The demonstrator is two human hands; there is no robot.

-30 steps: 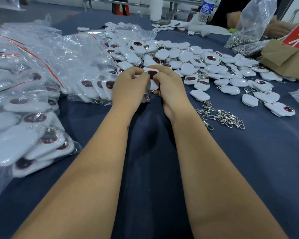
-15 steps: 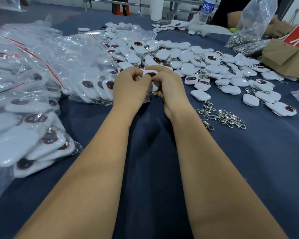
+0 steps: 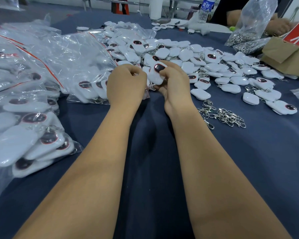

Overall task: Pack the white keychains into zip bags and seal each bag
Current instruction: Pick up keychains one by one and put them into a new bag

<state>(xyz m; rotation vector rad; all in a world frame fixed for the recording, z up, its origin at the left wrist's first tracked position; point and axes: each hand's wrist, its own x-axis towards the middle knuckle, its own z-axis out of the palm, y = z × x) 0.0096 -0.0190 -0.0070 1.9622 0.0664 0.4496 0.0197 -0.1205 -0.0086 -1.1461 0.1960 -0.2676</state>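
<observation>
Right hand [image 3: 171, 80] now grips white keychain [image 3: 156, 74] tilted dark face up; left hand [image 3: 126, 83] pinches something small beside it, probably the bag mouth; insertion underway.

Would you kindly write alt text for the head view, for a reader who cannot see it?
Two bare hands meet over a dark blue table: the right hand holds a white keychain, the left hand curled beside it. Filled zip bags lie to the left; loose keychains and metal clasps lie to the right.
</observation>
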